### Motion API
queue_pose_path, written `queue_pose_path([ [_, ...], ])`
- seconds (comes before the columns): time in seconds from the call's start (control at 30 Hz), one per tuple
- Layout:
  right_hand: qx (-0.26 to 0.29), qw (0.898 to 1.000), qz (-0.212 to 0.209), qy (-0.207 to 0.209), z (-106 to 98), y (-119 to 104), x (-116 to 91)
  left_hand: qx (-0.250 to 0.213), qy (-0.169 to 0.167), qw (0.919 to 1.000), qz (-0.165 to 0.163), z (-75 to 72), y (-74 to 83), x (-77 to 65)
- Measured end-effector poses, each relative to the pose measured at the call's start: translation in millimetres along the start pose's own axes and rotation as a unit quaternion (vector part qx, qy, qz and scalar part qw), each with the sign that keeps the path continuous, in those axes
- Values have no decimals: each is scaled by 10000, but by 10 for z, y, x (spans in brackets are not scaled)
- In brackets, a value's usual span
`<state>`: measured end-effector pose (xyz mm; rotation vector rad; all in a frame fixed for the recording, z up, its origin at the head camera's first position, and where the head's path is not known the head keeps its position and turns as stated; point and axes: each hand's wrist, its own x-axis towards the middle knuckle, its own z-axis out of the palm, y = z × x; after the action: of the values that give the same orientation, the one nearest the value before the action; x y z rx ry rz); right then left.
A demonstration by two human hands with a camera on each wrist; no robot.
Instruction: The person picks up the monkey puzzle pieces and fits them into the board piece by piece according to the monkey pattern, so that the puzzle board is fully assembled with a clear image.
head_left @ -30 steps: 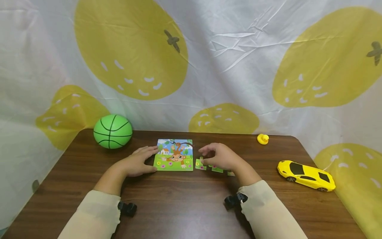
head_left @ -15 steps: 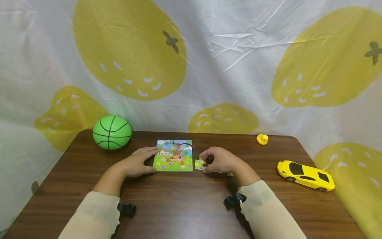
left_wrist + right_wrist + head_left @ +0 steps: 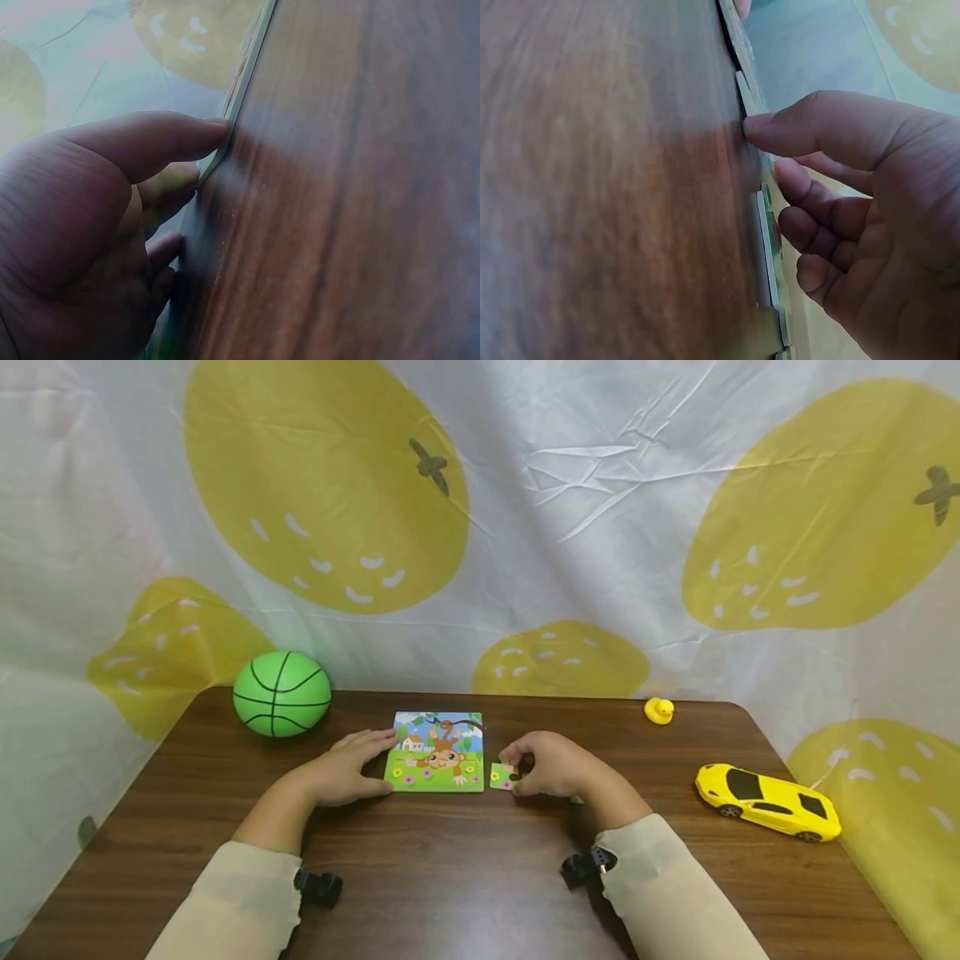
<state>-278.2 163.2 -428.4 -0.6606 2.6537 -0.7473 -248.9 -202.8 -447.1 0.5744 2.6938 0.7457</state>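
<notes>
The brown wood-grained bench (image 3: 450, 877) carries a green ball (image 3: 282, 694), a monkey puzzle (image 3: 437, 752), puzzle pieces (image 3: 500, 777) just right of it, a yellow duck (image 3: 659, 712) and a yellow toy car (image 3: 769, 802).

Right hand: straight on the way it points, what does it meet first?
The loose puzzle piece, seemingly pinched at the fingertips of the right hand; beyond it, the monkey puzzle. Exact depth is unclear.

The right hand (image 3: 896, 202) touches a thin piece (image 3: 745, 93).

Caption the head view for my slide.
Left hand touching a monkey puzzle, right hand pinching a loose piece; green ball, rubber duck and yellow toy car on the table.
</notes>
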Motion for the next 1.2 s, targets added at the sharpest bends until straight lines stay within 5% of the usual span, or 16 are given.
queue_pose_path([
  [0.5,310,9974,-656,12,130,-277,82,40,7,10000,20,15,-13,4],
  [0.9,89,9935,-1125,-154,336,-718,488,-12,35,10000,56,-6,-6,-9],
  [1.2,-182,9947,-933,-400,432,-858,717,-37,36,9999,101,-5,-20,-10],
])
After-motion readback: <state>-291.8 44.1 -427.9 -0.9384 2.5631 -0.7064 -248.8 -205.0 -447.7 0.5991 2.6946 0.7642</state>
